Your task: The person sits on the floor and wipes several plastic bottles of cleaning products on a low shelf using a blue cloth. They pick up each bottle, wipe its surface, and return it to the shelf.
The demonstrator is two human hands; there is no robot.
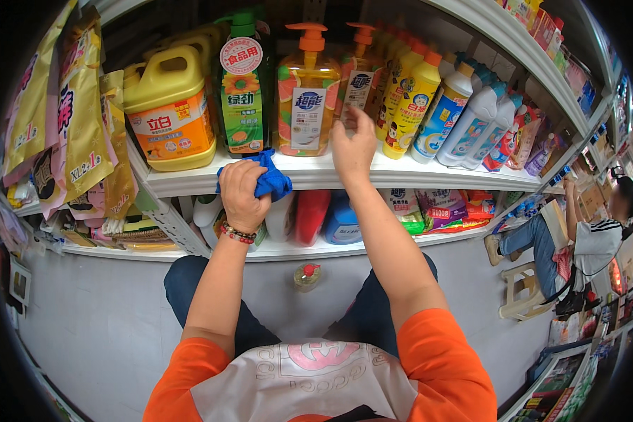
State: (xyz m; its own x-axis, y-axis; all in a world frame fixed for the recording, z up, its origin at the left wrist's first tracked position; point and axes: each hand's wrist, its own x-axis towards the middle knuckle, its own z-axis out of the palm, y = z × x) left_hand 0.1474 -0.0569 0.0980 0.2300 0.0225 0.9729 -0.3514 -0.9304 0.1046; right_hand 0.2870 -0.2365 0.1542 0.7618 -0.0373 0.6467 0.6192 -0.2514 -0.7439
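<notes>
My left hand [245,192] grips a blue cloth [272,176] at the front edge of the white shelf [316,176], just below a green dish-soap bottle [241,105]. My right hand [354,145] is raised over the shelf edge, fingers curled apart, beside an orange-capped pump bottle [307,105] with grapefruit print. Behind its fingertips stands a second pump bottle [360,79] of the same kind, partly hidden. Whether the fingertips touch either bottle cannot be told. To the left is a yellow jug [169,111] with an orange label; to the right, yellow squeeze bottles [409,105].
White-and-blue bottles [446,113] and grey bottles [475,126] continue rightward. The lower shelf holds a red bottle [312,216], a blue bottle [343,219] and bags. A red-capped bottle [308,276] stands on the floor between my knees. At right, a person [596,242] sits by a stool [522,293].
</notes>
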